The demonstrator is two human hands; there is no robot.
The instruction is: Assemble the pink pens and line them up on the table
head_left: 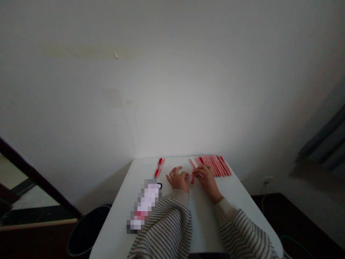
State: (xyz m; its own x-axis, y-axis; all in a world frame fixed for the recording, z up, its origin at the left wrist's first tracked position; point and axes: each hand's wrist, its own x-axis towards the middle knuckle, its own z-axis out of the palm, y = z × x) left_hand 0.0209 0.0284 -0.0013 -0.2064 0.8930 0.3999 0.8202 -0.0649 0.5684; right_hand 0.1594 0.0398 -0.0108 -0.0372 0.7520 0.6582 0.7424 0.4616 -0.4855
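Note:
My left hand [178, 180] and my right hand [207, 180] meet over the middle of the white table [205, 223]. Thumb and forefinger of each are pinched on a thin pink pen part [190, 176] between them; its exact shape is too small to tell. The left hand's other fingers spread outward. Just under the fingertips lies a small red piece [192, 180]. A pink stick-like pen [192, 163] lies behind, partly covered by my right hand. Beside that hand, a row of pink and red pens [219, 166] lies side by side.
At the table's back left lie a red pen [158, 167] and a pink pen [161, 169]. A phone [147, 205], blurred out, rests left of my left forearm. A dark bin [87, 230] stands on the floor at left. The wall [172, 90] borders the table's far edge.

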